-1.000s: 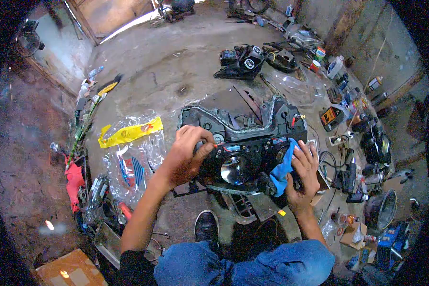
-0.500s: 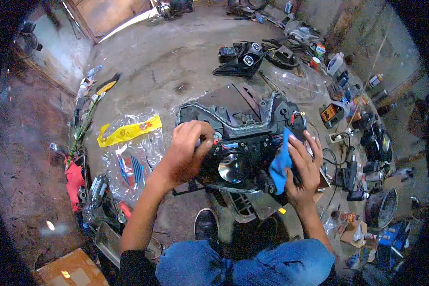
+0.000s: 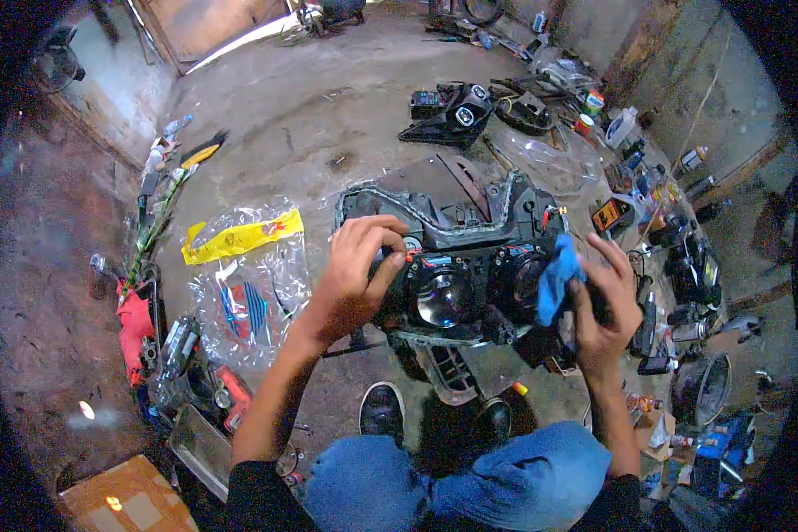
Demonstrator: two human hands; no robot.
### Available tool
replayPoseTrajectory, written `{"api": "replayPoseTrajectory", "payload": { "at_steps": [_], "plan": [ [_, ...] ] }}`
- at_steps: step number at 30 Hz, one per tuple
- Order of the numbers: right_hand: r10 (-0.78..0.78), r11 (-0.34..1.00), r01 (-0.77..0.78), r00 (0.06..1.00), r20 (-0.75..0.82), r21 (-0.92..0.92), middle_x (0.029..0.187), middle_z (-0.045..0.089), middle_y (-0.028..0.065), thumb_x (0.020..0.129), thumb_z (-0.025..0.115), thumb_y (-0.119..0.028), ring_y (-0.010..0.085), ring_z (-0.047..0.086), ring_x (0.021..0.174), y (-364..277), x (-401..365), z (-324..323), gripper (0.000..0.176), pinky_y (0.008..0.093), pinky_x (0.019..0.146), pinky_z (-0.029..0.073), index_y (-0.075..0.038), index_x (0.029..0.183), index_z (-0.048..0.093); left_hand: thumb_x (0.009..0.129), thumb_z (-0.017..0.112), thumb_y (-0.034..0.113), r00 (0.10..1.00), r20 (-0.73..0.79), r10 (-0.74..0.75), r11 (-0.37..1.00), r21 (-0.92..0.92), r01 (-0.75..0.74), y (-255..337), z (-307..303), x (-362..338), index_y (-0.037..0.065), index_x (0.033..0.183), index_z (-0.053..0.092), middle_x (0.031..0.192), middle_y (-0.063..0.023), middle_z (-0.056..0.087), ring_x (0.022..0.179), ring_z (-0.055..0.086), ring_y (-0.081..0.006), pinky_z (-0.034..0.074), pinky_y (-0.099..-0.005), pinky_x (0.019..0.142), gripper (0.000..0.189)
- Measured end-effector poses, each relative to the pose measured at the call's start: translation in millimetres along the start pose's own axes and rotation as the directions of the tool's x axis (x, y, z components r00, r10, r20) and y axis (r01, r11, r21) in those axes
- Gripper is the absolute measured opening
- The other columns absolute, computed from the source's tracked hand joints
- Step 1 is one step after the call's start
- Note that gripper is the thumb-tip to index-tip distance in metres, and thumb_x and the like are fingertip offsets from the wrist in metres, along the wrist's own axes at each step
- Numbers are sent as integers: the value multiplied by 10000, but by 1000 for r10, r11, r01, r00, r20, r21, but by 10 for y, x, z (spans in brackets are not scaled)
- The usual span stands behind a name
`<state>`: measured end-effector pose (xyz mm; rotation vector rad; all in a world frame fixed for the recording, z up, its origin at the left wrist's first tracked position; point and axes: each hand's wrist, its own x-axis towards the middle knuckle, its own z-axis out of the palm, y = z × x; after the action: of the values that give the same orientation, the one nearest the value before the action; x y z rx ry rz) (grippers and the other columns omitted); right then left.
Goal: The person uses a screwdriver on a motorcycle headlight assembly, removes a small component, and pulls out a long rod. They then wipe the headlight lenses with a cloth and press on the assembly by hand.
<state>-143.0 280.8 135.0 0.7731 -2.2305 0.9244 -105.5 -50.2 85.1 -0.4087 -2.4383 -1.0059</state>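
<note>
A black vehicle headlight housing [image 3: 457, 229] with its cover off is in front of my knees. Two round projector lenses show in it, the left lens [image 3: 441, 298] and the right lens [image 3: 525, 278]. At the housing's left end, my left hand [image 3: 353, 277] is closed on the edge, with the fingers curled over it. A crumpled blue cloth [image 3: 559, 278] is pinched in my right hand [image 3: 608, 306], just right of the right lens and overlapping the housing's end in this view. Red and white wire ends [image 3: 554, 214] stick up at the housing's upper right corner.
On the left lies a clear plastic bag [image 3: 239, 297] with a yellow strip [image 3: 244, 238]. Farther off is another black lamp unit [image 3: 452, 113]. Bottles, cables and tools line the right wall, among them a black bottle [image 3: 610, 215]. A red power tool [image 3: 136, 328] lies far left.
My right hand has moved right with the blue cloth, uncovering the right lens. The housing has shifted slightly to the right, and my left hand keeps its hold on the left end.
</note>
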Motion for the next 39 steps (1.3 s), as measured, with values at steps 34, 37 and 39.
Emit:
{"api": "replayPoseTrajectory", "payload": {
  "at_steps": [34,37,39],
  "plan": [
    [-406,874,485,765,499,-32,1446,628,-40,937,590,-214,274,529,1412,-554,15,312,424,690,1212,222,-233,1351,685,960,652,113,983,-181,-32,994,-106,12,-199,275,-155,51,1047,594,1133,-134,631,1116,585,-325,395,-445,1045,121],
    [-363,887,450,813,454,-98,1434,636,-16,911,623,-209,297,538,1397,-584,-38,329,440,696,1198,242,-216,1346,692,953,659,97,983,-181,-21,994,-106,2,-190,244,-151,48,1045,595,1126,-135,633,1101,592,-325,414,-436,1028,122],
    [-302,891,417,840,452,-179,1437,636,1,911,620,-209,313,531,1401,-690,-31,362,444,699,1197,239,-208,1350,690,948,666,90,981,-194,-6,994,-104,-14,-182,253,-152,44,1044,596,1121,-135,634,1087,597,-326,429,-428,1013,127]
  ]
}}
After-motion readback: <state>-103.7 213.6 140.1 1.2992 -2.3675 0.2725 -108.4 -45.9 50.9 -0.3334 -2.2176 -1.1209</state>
